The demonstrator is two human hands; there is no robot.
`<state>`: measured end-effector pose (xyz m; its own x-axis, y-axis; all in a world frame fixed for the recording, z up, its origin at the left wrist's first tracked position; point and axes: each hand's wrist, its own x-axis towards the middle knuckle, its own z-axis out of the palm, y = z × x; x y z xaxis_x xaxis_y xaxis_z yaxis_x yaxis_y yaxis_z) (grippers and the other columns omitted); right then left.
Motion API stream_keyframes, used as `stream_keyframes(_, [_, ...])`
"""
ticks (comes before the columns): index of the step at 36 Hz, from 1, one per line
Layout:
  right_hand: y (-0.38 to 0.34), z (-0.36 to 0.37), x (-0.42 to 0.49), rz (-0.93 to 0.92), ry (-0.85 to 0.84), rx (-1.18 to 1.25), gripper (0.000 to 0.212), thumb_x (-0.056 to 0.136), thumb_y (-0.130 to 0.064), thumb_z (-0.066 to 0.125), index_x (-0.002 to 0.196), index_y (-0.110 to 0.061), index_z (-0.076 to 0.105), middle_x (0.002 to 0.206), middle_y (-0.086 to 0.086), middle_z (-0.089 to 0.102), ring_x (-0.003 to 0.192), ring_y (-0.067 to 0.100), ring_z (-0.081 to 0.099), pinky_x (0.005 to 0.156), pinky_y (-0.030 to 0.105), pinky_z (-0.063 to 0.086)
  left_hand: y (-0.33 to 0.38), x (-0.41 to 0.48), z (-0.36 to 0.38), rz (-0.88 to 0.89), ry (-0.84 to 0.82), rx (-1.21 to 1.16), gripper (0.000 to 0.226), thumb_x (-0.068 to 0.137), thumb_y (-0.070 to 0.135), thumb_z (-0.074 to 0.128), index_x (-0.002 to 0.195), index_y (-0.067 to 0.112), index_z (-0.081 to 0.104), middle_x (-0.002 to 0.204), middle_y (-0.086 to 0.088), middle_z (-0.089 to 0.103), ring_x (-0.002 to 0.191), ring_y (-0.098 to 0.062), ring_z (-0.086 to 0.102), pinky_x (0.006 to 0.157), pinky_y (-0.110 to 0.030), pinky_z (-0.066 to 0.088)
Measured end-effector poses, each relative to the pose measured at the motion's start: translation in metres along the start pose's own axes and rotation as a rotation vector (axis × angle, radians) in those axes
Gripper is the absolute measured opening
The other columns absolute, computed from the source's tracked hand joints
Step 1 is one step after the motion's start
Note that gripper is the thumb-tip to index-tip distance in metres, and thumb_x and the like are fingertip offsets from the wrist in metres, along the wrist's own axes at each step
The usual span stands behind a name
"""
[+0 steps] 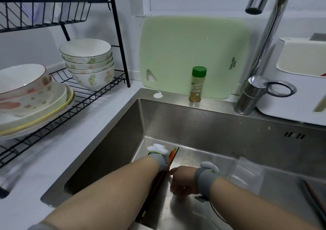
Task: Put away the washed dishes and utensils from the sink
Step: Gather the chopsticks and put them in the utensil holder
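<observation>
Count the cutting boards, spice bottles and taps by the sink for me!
Cutting board: 1
Spice bottle: 1
Tap: 1
Total: 3

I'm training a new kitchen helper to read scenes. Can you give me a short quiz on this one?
1. True or false: the spice bottle stands inside the sink.
2. What leans behind the bottle? A) a pan B) a green cutting board C) a tray
3. Fill in: the bundle of coloured sticks in the sink is ____.
Key: 1 false, it stands on the rim. 2 B. 3 chopsticks.
</observation>
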<state>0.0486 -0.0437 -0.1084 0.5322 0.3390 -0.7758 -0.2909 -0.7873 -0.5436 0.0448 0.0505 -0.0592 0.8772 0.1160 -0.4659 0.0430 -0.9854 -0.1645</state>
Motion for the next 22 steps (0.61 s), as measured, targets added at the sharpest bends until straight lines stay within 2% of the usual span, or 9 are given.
stream_keyframes(3, [-0.001, 0.0, 0.0, 0.015, -0.053, -0.036, 0.042, 0.089, 0.006, 0.045, 0.132, 0.002, 0.045, 0.083, 0.016, 0.056, 0.062, 0.02, 0.052, 0.059, 0.034, 0.048, 0.003, 0.004, -0.001, 0.03, 0.002, 0.029, 0.057, 0.095, 0.027, 0.051, 0.142, 0.003, 0.03, 0.146, -0.019, 0.026, 0.137, -0.031, 0.028, 0.107, -0.032, 0.032])
stream_keyframes(5, [-0.001, -0.002, 0.001, 0.023, -0.086, -0.061, 0.024, 0.089, 0.004, 0.048, 0.111, -0.004, 0.053, 0.083, 0.014, 0.057, 0.063, 0.02, 0.053, 0.057, 0.033, 0.049, 0.007, 0.004, 0.001, 0.065, 0.012, 0.029, 0.056, 0.095, 0.025, 0.051, 0.142, 0.002, 0.031, 0.145, -0.02, 0.027, 0.136, -0.032, 0.03, 0.096, -0.027, 0.037])
stream_keyframes(7, [-0.002, -0.004, 0.0, 0.054, -0.092, -0.074, 0.011, 0.086, 0.0, 0.05, 0.094, -0.007, 0.054, 0.079, 0.013, 0.06, 0.065, 0.023, 0.056, 0.065, 0.037, 0.05, 0.009, 0.008, 0.003, 0.058, 0.009, 0.035, 0.052, 0.094, 0.027, 0.053, 0.138, 0.004, 0.039, 0.141, -0.019, 0.03, 0.132, -0.031, 0.034, 0.079, -0.022, 0.037])
stream_keyframes(10, [0.002, -0.011, 0.006, 0.11, -0.073, -0.083, 0.01, 0.083, -0.015, 0.051, 0.087, -0.01, 0.059, 0.087, 0.014, 0.067, 0.075, 0.03, 0.059, 0.086, 0.048, 0.045, 0.011, 0.004, 0.005, 0.065, 0.004, 0.029, 0.054, 0.096, 0.026, 0.051, 0.139, -0.001, 0.034, 0.144, -0.023, 0.025, 0.133, -0.036, 0.03, 0.102, -0.032, 0.036])
stream_keyframes(13, [0.006, -0.02, 0.008, 0.128, -0.036, -0.081, 0.02, 0.085, -0.024, 0.049, 0.084, -0.009, 0.062, 0.096, 0.015, 0.068, 0.083, 0.031, 0.054, 0.089, 0.048, 0.044, 0.013, 0.005, 0.011, 0.064, -0.039, 0.01, 0.061, 0.099, 0.019, 0.042, 0.141, -0.014, 0.015, 0.147, -0.031, 0.015, 0.137, -0.043, 0.022, 0.112, -0.04, 0.025])
stream_keyframes(15, [0.008, -0.027, 0.002, 0.143, 0.01, -0.048, 0.023, 0.091, -0.023, 0.047, 0.08, -0.007, 0.059, 0.077, 0.009, 0.071, 0.083, 0.03, 0.054, 0.087, 0.046, 0.045, 0.014, 0.005, 0.012, 0.044, -0.024, -0.041, 0.06, 0.099, 0.017, 0.04, 0.142, -0.014, 0.012, 0.148, -0.029, 0.017, 0.138, -0.041, 0.023, 0.111, -0.037, 0.025])
stream_keyframes(17, [0.011, -0.037, 0.001, 0.135, 0.055, -0.013, 0.02, 0.091, -0.02, 0.047, 0.078, -0.007, 0.056, 0.065, 0.006, 0.068, 0.082, 0.03, 0.055, 0.085, 0.046, 0.046, 0.013, 0.009, 0.009, 0.045, -0.027, -0.053, 0.054, 0.098, 0.017, 0.039, 0.141, -0.01, 0.022, 0.143, -0.025, 0.025, 0.132, -0.039, 0.03, 0.101, -0.035, 0.031])
stream_keyframes(19, [0.014, -0.048, -0.003, 0.114, 0.103, 0.037, 0.021, 0.085, -0.023, 0.047, 0.077, -0.006, 0.056, 0.078, 0.011, 0.068, 0.081, 0.03, 0.056, 0.085, 0.045, 0.046, 0.008, 0.023, 0.012, 0.053, -0.018, -0.039, 0.046, 0.093, 0.025, 0.043, 0.132, 0.002, 0.045, 0.131, -0.019, 0.041, 0.117, -0.036, 0.044, 0.084, -0.031, 0.034])
stream_keyframes(22, [0.012, -0.061, -0.017, 0.034, 0.213, 0.175, 0.028, 0.087, -0.029, 0.042, 0.083, -0.004, 0.055, 0.077, 0.013, 0.065, 0.072, 0.029, 0.057, 0.074, 0.037, 0.046, 0.008, 0.036, 0.013, 0.177, -0.06, -0.197, 0.035, 0.092, 0.029, 0.039, 0.113, 0.01, 0.06, 0.117, -0.014, 0.062, 0.111, -0.034, 0.058, 0.091, -0.032, 0.048])
